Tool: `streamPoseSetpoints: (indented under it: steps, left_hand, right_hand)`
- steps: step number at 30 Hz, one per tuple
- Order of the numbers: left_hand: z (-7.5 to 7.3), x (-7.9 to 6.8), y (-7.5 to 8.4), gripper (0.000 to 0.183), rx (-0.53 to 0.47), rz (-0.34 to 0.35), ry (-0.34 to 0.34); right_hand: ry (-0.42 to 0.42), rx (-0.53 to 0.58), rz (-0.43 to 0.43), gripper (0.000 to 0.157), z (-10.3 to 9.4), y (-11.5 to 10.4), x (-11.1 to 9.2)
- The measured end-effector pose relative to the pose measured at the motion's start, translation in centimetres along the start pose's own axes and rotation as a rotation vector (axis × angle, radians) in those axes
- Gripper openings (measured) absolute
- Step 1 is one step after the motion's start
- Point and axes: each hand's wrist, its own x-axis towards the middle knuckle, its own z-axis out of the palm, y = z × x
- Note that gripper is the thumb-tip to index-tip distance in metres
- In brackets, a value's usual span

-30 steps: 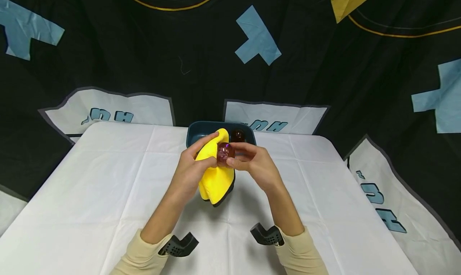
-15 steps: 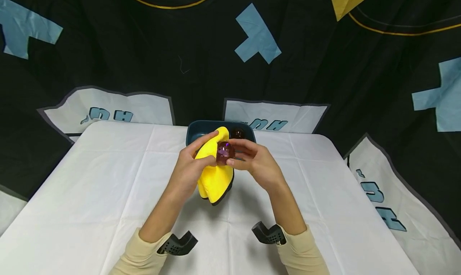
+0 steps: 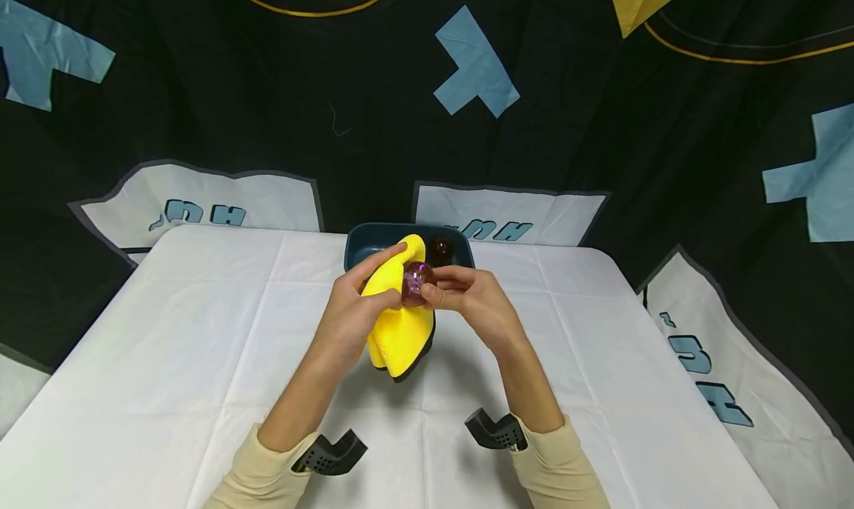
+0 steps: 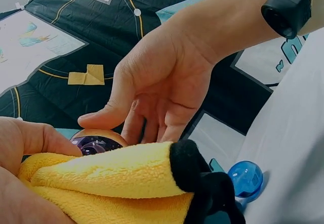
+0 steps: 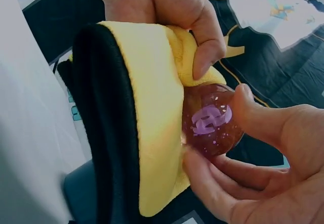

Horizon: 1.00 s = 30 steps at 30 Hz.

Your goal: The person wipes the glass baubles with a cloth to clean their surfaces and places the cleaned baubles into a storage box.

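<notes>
My left hand [image 3: 348, 309] grips a folded yellow cloth [image 3: 399, 338] with a black underside, its thumb pressing by a reddish, see-through glittery ball [image 5: 212, 120]. One side of that ball is tucked into the cloth and hidden. My right hand [image 3: 477, 301] pinches the ball's other side between thumb and fingers. A purple mark shows inside the ball in the right wrist view. Both hands are raised over the table, just in front of a dark teal tray [image 3: 373, 233].
A dark red ball [image 3: 440, 249] sits in the tray's right part. In the left wrist view, a blue see-through ball [image 4: 246, 178] shows beyond the cloth. The table [image 3: 200, 331] wears a white cover, and a black printed curtain [image 3: 373, 124] hangs behind it.
My right thumb has moved up a little on the ball, and the ball has turned slightly. The left hand and the cloth stay nearly in place.
</notes>
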Motion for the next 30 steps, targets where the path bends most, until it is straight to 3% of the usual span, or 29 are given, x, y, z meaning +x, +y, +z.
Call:
streamPoseSetpoints:
  steps: [12, 21, 30]
  left_hand:
    - [-0.33, 0.25, -0.10, 0.067, -0.045, 0.020, -0.022]
    - [-0.06, 0.04, 0.20, 0.067, -0.021, 0.012, -0.013]
    - [-0.18, 0.00, 0.24, 0.067, -0.045, 0.024, -0.023]
  right_hand:
    - [-0.058, 0.019, -0.106, 0.052, -0.02, -0.29, -0.06]
    - [-0.040, -0.019, -0.010, 0.043, -0.35, -0.18, -0.08]
    - [-0.024, 0.043, -0.098, 0.046, -0.02, -0.31, -0.13]
